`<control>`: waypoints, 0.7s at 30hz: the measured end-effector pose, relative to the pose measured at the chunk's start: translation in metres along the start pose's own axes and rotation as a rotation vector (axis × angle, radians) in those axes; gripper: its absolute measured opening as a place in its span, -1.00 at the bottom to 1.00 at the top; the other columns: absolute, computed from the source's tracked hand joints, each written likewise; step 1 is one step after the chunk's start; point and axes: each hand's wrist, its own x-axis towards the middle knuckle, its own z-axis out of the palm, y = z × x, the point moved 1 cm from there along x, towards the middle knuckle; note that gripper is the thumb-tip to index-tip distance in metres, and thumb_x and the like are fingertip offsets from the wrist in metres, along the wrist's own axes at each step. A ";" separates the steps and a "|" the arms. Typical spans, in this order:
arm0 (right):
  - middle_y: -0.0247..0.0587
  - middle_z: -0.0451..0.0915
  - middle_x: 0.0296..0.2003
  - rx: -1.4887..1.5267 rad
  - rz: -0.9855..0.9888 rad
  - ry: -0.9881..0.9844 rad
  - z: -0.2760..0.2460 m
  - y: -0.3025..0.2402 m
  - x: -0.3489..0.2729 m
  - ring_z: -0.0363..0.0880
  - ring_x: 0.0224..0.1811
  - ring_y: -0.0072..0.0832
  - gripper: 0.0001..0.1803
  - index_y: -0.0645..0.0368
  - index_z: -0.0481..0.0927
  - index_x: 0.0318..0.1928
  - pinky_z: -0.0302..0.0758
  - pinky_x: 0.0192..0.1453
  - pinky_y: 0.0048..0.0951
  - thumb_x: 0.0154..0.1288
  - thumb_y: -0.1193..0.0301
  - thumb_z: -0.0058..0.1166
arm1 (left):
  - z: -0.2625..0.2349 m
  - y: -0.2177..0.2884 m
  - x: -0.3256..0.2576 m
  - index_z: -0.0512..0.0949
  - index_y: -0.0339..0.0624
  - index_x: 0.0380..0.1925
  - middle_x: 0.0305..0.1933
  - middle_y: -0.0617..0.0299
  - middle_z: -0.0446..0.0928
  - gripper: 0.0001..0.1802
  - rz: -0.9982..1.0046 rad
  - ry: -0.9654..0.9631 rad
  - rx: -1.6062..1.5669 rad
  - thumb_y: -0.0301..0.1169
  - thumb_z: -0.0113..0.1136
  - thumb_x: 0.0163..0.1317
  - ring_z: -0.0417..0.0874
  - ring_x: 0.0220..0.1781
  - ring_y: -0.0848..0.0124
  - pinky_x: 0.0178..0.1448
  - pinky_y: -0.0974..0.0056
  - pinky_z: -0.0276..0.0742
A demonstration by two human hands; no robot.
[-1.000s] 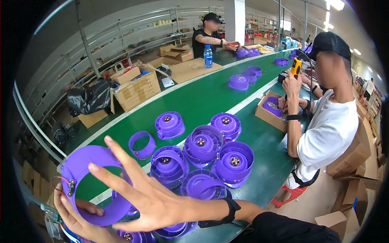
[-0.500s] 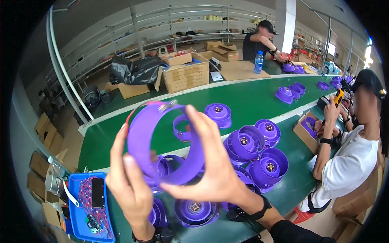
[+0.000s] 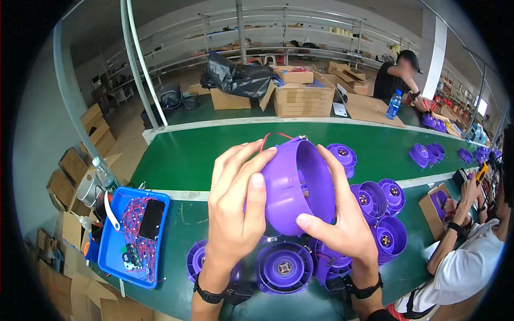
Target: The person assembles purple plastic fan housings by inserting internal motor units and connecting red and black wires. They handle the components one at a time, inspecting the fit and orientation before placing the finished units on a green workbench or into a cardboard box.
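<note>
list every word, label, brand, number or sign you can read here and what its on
None can be read.
Purple ring between the left hand and right hand: no lettering can be made out.
Blue-capped bottle: any print is too small and blurred to read.
Cardboard box beyond the green belt: any marks are too faint to read.
Black phone: dark screen, no text visible.

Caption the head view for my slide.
Left hand and right hand hold a purple ring above a green bench, a blue tray at left.
</note>
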 end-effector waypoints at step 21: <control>0.14 0.31 0.31 -0.175 0.078 -0.165 -0.015 -0.022 -0.010 0.61 0.02 -0.20 -0.15 0.24 0.17 0.44 0.62 -0.11 -0.36 0.22 0.31 0.28 | -0.067 -0.053 0.001 0.57 -0.35 -0.39 -0.26 0.02 0.62 -0.40 -0.088 -0.145 0.211 -0.09 0.62 -0.24 0.67 -0.21 0.14 -0.09 0.16 0.58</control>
